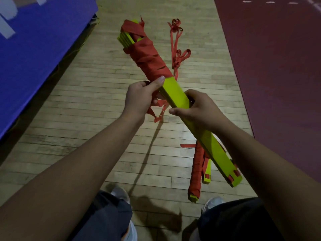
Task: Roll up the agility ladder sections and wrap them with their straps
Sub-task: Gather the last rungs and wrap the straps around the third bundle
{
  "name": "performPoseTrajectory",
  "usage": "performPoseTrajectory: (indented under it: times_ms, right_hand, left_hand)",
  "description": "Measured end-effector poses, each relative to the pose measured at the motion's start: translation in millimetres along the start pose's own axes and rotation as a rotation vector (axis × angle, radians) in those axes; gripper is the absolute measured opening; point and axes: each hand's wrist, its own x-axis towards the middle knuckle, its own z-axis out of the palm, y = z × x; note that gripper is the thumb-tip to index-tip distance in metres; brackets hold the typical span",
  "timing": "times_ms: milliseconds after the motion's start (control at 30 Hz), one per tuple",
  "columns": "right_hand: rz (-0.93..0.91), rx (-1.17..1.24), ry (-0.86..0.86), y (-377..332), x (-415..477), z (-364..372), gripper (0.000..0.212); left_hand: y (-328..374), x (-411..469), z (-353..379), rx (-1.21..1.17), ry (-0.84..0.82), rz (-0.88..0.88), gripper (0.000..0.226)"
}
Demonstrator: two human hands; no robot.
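We've got the ladder bundle (175,91) up in the air between both hands, its yellow-green rungs stacked flat and slanting from far left to near right. Red strap (149,56) winds round its far half. Our left hand (139,100) grips at the wrap's edge, thumb along the top, fingers curled under. Our right hand (198,112) clamps round the bare rungs just beside it. Below, a second wrapped bundle (196,171) lies on the wooden floor (86,119), with a blue mat (34,40) to the left and a maroon surface (278,66) to the right.
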Motion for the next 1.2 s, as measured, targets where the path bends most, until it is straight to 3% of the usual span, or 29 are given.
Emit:
performPoseTrajectory:
  times_ms: [133,200,300,367,467,600,733,900,1067,1200]
  right_hand:
    - [0.054,0.202,-0.091,3,-2,-13,0.026]
    - [0.101,0.481,-0.193,7,-3,-16,0.022]
    - [0.172,0.827,-0.426,9,-4,-19,0.041]
    - [0.178,0.882,-0.523,7,-4,-18,0.05]
    - [0.168,0.959,-0.571,4,-5,-16,0.046]
    - [0.138,0.885,-0.386,10,-6,-7,0.038]
    - [0.103,0.727,-0.274,12,-9,-1,0.05]
    - [0.012,0.599,-0.171,5,-19,4,0.034]
    - [0.032,0.672,-0.014,0,-28,2,0.024]
    - [0.067,0.603,0.061,-3,-30,-2,0.026]
  left_hand:
    - [0,3,-3,-0.129,-0.077,-0.019,0.039]
    - [0,4,-5,-0.166,-0.124,-0.006,0.036]
    - [2,5,-9,-0.189,-0.235,0.03,0.029]
    - [4,5,-13,-0.171,-0.306,0.069,0.026]
    - [7,8,-22,-0.086,-0.319,0.131,0.021]
    - [10,8,-33,0.092,-0.348,0.215,0.021]
    - [16,5,-46,0.309,-0.406,0.294,0.014]
    - [17,2,-63,0.476,-0.41,0.292,0.014]
    - [19,0,-66,0.548,-0.403,0.198,0.018]
    - [24,-15,-50,0.441,-0.366,0.183,0.01]
